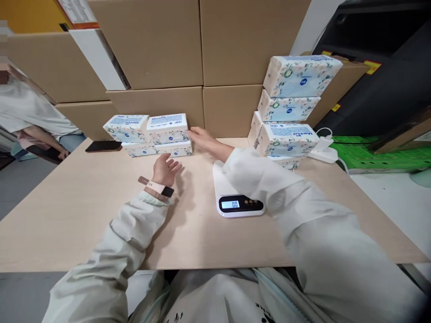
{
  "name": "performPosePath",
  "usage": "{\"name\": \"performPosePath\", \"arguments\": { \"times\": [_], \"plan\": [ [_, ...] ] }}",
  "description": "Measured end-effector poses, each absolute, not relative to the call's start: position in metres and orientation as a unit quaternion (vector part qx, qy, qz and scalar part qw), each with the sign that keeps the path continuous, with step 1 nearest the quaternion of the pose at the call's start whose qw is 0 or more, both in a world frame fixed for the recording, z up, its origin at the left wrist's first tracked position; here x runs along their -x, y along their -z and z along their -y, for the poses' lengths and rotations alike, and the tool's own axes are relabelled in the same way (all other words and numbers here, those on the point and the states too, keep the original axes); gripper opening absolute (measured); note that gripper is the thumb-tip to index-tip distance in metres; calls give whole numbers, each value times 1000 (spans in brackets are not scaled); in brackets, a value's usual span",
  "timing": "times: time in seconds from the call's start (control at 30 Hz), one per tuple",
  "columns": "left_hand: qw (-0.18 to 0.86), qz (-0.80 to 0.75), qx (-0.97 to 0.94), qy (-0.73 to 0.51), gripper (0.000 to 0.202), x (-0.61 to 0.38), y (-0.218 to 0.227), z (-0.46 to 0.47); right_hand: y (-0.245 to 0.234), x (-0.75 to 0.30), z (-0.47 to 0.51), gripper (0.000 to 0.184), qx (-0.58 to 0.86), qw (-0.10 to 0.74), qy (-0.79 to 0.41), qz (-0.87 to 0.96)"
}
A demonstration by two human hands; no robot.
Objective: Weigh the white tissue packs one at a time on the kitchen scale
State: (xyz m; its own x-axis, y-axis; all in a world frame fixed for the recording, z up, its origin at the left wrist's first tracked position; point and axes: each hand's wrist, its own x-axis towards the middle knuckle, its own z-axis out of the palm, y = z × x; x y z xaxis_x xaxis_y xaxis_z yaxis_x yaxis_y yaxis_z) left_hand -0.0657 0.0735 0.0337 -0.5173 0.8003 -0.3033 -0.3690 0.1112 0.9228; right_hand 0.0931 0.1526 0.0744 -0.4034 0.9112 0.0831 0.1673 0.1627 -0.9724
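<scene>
My right hand (203, 138) reaches across the table with flat fingers, their tips touching the right end of a low stack of tissue packs (152, 133) at the back left. My left hand (164, 169) hovers open just in front of that stack, palm turned inward, a watch on the wrist. Neither hand holds anything. A white digital scale (235, 197) sits under my right forearm with nothing on its platform and its display lit. A taller pile of tissue packs (291, 107) stands at the back right.
Cardboard boxes (175, 58) wall off the back of the table (84, 211). A black phone (103, 146) lies at the back left. A white charger (323, 150) sits right of the tall pile. Another person (30, 121) sits at far left.
</scene>
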Motion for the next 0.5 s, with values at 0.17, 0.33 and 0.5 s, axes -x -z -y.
{"name": "performPosePath", "arguments": {
  "times": [0.17, 0.33, 0.5],
  "plan": [
    [534, -560, -149, -616, 59, 61, -54, -101, -95, -179, -80, 45, 392, 342, -419, 744],
    [552, -553, -146, -606, 55, 46, -71, -108, -88, -294, -17, 37, 451, 496, -189, 717],
    [683, -422, -289, -521, 25, -34, -83, -98, -52, -402, -52, 42, 594, 626, -36, 504]
  ]
}}
